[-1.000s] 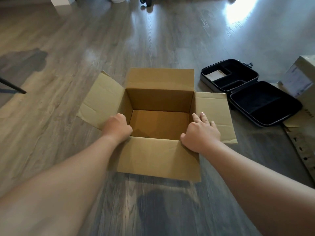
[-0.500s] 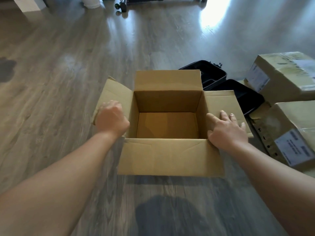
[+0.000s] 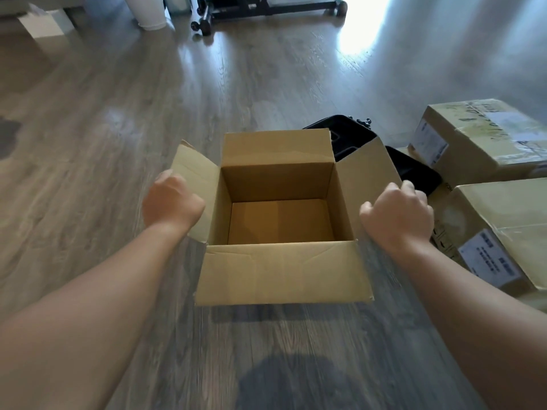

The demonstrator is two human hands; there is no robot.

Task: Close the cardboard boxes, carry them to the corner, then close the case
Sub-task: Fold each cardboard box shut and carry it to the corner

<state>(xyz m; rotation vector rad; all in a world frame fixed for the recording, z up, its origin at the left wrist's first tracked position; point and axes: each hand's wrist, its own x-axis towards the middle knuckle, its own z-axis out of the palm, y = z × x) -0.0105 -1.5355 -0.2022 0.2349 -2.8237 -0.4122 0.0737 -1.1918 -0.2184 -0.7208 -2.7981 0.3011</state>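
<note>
Open cardboard box (image 3: 282,270) sits on the wood floor (image 3: 88,143) dead centre in front of the person, all four flaps up or out, nothing visible inside. Left side flap (image 3: 194,173) and right side flap (image 3: 365,170) each tilt outward; inward swing over the opening is free. Left hand (image 3: 171,199) is on the left flap's outer face, fingers curled round its edge. Right hand (image 3: 396,214) grips the right flap's edge the same way. Each hand is outboard of its flap, so my read is that both fold in together. Far flap (image 3: 275,146) stands upright, near flap (image 3: 281,273) hangs down outside.

Black case (image 3: 411,170), still open, lies just behind the right flap. Two taped boxes (image 3: 479,137) crowd the right; the left has open floor.
</note>
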